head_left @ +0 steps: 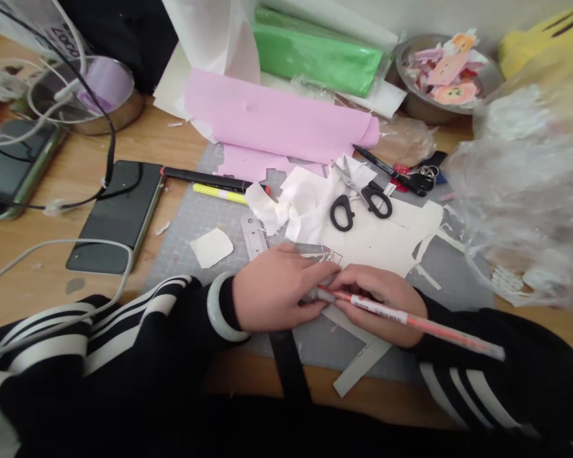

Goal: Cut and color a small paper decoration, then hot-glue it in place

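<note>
Seen from the head camera, holding the orange pen (430, 324) in the right hand (386, 299), over the middle of the tabletop (146, 143) toward its near edge; closing that grip snugly round the barrel; cupping the left hand (281, 289) close to the pen's front end, with fingertips drawn near the right ones; too hidden there to tell whether that grip is shut on anything.

Under both hands, a grey cutting mat (184, 251) and a white sheet (377, 238); just beyond, scissors (361, 187) among crumpled white paper (305, 197), with a ruler (254, 238) partly covered by the left hand; farther left, a black marker (205, 179) beside a yellow pen (219, 193).

Toward the left edge, a phone (119, 216) crossed by a white cable (100, 241); toward the far edge, a pink sheet (277, 121) and a green pack (315, 57); at the far right corner, a metal bowl (413, 95) of paper cutouts (449, 69); along the right edge, clear plastic bags (530, 191), crowding the mat; toward the near edge, a black strap (291, 369) and a paper strip (363, 367).
</note>
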`<action>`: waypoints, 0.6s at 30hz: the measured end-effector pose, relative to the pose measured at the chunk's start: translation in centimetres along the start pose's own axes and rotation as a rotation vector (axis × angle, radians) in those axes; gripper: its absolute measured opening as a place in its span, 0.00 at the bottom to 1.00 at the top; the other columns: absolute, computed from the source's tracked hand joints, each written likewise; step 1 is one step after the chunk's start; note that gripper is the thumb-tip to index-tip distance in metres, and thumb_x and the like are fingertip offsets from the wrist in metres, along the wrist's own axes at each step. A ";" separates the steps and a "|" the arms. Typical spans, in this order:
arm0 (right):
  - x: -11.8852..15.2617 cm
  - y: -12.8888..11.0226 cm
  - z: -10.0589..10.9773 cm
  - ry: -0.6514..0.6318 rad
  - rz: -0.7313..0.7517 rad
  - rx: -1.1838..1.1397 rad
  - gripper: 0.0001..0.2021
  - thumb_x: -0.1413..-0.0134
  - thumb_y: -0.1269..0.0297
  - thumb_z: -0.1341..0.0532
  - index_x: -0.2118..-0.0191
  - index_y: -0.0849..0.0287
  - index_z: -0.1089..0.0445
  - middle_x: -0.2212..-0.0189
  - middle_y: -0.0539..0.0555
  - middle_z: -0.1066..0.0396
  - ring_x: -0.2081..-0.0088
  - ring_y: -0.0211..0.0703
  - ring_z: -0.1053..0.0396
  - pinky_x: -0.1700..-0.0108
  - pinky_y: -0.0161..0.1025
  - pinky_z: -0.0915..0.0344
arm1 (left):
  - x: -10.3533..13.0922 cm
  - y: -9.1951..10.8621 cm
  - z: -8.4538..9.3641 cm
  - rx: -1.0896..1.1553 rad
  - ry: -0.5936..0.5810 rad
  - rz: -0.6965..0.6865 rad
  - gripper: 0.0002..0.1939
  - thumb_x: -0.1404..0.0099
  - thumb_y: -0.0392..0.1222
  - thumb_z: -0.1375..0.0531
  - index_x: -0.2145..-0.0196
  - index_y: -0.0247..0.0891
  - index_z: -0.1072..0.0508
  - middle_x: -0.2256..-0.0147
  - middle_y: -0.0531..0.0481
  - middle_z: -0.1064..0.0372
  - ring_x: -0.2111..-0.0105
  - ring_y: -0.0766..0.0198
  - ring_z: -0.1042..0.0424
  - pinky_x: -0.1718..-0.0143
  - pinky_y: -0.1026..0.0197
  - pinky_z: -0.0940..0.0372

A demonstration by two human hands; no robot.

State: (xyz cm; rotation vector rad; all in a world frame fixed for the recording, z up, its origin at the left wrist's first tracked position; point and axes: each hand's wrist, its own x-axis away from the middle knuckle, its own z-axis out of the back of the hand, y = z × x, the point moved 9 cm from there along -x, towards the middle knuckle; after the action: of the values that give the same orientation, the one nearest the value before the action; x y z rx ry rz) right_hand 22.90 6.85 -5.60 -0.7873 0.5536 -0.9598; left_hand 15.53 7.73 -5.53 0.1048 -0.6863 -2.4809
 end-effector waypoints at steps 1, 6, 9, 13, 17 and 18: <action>0.0 0.0 0.0 0.011 -0.006 -0.005 0.04 0.52 0.68 0.44 0.70 0.58 0.32 0.78 0.47 0.32 0.78 0.32 0.39 0.75 0.30 0.43 | 0.0 0.0 0.0 -0.012 0.002 0.000 0.16 0.38 0.44 0.46 0.53 0.38 0.35 0.70 0.53 0.27 0.70 0.61 0.29 0.65 0.57 0.43; 0.1 0.3 0.2 0.017 -0.058 -0.031 0.03 0.53 0.67 0.43 0.72 0.58 0.33 0.80 0.46 0.35 0.80 0.31 0.43 0.75 0.29 0.44 | 0.0 0.2 0.1 -0.038 -0.006 0.006 0.16 0.38 0.45 0.46 0.54 0.38 0.35 0.75 0.54 0.30 0.73 0.62 0.31 0.66 0.59 0.42; 0.1 0.5 0.2 0.003 -0.088 -0.007 0.03 0.52 0.67 0.43 0.69 0.58 0.32 0.79 0.46 0.34 0.79 0.31 0.42 0.75 0.29 0.44 | 0.0 0.3 0.0 -0.044 -0.023 0.007 0.14 0.38 0.45 0.47 0.57 0.37 0.34 0.76 0.54 0.32 0.74 0.62 0.31 0.66 0.58 0.42; 0.2 0.2 0.3 0.014 -0.062 -0.036 0.03 0.54 0.68 0.42 0.71 0.59 0.31 0.80 0.46 0.35 0.79 0.30 0.42 0.76 0.29 0.45 | 0.0 0.5 0.1 -0.071 -0.010 0.005 0.16 0.38 0.45 0.47 0.53 0.38 0.35 0.76 0.55 0.32 0.74 0.62 0.31 0.65 0.57 0.41; 0.3 0.2 0.0 -0.042 -0.079 -0.019 0.05 0.51 0.67 0.42 0.69 0.58 0.30 0.78 0.47 0.34 0.78 0.31 0.42 0.75 0.30 0.44 | 0.0 0.5 0.1 -0.079 0.001 0.004 0.15 0.38 0.45 0.47 0.55 0.38 0.35 0.75 0.54 0.32 0.73 0.61 0.30 0.64 0.57 0.41; 0.3 0.3 0.1 -0.047 -0.089 -0.003 0.05 0.50 0.66 0.43 0.68 0.58 0.31 0.77 0.47 0.33 0.78 0.31 0.41 0.75 0.30 0.44 | 0.0 0.4 0.0 -0.075 -0.001 0.003 0.14 0.38 0.45 0.47 0.55 0.38 0.35 0.74 0.54 0.31 0.72 0.61 0.30 0.64 0.57 0.41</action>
State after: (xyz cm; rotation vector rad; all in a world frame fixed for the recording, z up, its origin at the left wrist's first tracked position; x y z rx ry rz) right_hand 23.25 6.69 -5.81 -0.8412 0.4824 -1.0201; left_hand 15.73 7.43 -5.32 0.0741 -0.5926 -2.5010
